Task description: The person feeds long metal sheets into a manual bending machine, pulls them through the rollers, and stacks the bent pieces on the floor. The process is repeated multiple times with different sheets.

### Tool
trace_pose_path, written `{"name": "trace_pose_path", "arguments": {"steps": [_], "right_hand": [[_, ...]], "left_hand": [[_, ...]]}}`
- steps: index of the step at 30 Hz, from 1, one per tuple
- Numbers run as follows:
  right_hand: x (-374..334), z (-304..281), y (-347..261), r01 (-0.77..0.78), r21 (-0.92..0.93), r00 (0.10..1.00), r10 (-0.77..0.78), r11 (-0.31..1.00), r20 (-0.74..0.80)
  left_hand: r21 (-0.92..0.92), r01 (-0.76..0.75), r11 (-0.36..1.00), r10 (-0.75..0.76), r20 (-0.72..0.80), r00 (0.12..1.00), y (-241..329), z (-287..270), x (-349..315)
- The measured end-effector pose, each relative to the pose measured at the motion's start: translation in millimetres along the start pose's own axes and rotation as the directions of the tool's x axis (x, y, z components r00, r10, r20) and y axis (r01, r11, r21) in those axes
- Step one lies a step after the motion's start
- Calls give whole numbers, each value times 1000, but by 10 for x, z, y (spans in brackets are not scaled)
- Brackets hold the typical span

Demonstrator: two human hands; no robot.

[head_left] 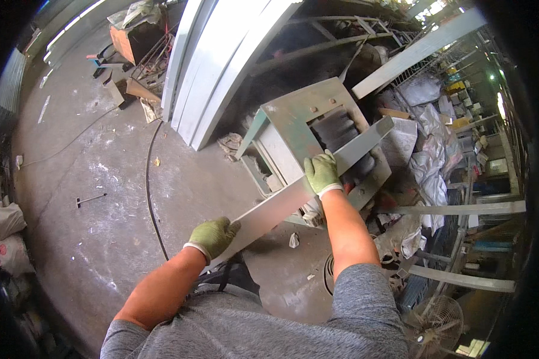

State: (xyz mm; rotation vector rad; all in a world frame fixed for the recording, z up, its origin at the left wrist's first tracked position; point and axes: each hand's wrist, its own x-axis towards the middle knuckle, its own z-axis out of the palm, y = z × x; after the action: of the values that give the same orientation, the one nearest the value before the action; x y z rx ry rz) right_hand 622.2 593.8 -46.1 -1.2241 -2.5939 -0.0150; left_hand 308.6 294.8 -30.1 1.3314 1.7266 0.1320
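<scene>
A long, flat, silver-grey metal bar [275, 209] runs slantwise from near my body to the far right. My left hand [211, 237], in a green work glove, is closed around its near end. Further along, my right hand [323, 171] in a matching glove grips the upper edge, fingers mostly over the top. The far part of the bar lies across the front of a worn beige and green machine [293, 128]. In the machine's opening sits a dark ridged roller [339, 130], partly behind the bar. Whether bar and roller touch I cannot tell.
Tall pale metal profiles [212, 66] stand beyond the machine on the left. A black cable [148, 179] curves over the floor, near a T-shaped tool [91, 200]. Crumpled plastic sheeting [428, 143] and another metal bar [422, 51] are at right, a fan [432, 326] at lower right.
</scene>
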Motion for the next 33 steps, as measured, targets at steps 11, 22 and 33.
{"name": "trace_pose_path", "arguments": {"steps": [11,22,33], "right_hand": [[-1004,525,-2595,-36,205,991,9,978,131],[-1025,133,-2224,125,340,986,-154,932,60],[80,-442,-623,-203,14,948,193,979,255]], "left_hand": [[51,267,962,-264,-52,963,-2418,489,-1469],[-190,369,910,-337,182,924,-2418,393,-939],[-52,-282,958,286,268,920,-293,-150,-147]]}}
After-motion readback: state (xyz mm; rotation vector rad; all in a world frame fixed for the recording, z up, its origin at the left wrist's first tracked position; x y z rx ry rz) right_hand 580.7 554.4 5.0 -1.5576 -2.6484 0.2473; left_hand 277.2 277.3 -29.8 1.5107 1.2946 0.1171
